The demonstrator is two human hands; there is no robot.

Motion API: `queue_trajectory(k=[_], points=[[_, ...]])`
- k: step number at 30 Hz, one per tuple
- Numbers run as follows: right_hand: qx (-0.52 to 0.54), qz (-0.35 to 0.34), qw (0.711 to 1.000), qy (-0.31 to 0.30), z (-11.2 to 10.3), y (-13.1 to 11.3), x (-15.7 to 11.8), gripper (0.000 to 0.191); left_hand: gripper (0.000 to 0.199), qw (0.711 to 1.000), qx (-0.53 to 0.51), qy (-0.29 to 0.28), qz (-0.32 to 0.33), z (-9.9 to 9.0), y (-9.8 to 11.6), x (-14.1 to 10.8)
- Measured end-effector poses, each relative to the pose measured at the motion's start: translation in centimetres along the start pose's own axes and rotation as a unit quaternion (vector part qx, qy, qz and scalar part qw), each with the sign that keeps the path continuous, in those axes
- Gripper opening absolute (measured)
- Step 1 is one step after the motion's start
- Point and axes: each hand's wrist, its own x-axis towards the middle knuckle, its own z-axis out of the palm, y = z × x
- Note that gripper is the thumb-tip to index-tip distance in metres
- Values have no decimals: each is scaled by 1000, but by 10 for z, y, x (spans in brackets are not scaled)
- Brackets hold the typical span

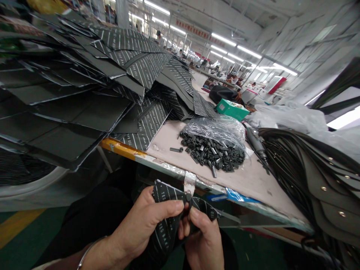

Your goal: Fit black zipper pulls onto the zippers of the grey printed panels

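Note:
In the head view, my left hand (pixel 142 221) pinches a dark lining fabric piece (pixel 165 193) printed with white stripes and lettering. Its thumb lies along the top of the cloth. Close beside it, my right hand (pixel 204 234) grips the same fabric, thumb pressed down near the middle. Between the two thumbs sits a small dark part (pixel 188 197), perhaps a zipper slider; its exact shape is unclear. The fingers beneath are partly hidden by the cloth. Just behind, a strip of clear tape (pixel 189 180) hangs over the table edge.
On the table (pixel 165 135) a plastic bag (pixel 216 129) spills many small dark metal zipper sliders (pixel 213 152). Stacked dark fabric panels (pixel 64 108) fill the left. Toward the right are a green box (pixel 232 109), a grey hand tool (pixel 255 142) and dark straps with studs (pixel 315 176).

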Motion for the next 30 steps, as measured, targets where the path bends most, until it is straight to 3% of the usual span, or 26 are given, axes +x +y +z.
queue_trajectory(k=[17,22,26,30], points=[[-19,-29,998,46,2,5,4,27,30,993,119,6,21,-4,8,6],[-96,-32,991,91,2,-2,4,23,30,994,108,6,-1,-12,11,3],[-206,-37,973,99,-15,-5,-12,37,31,994,105,-3,-43,-27,9,-12],[-237,12,957,165,-28,6,-34,40,32,988,140,4,-67,-37,-3,-27]])
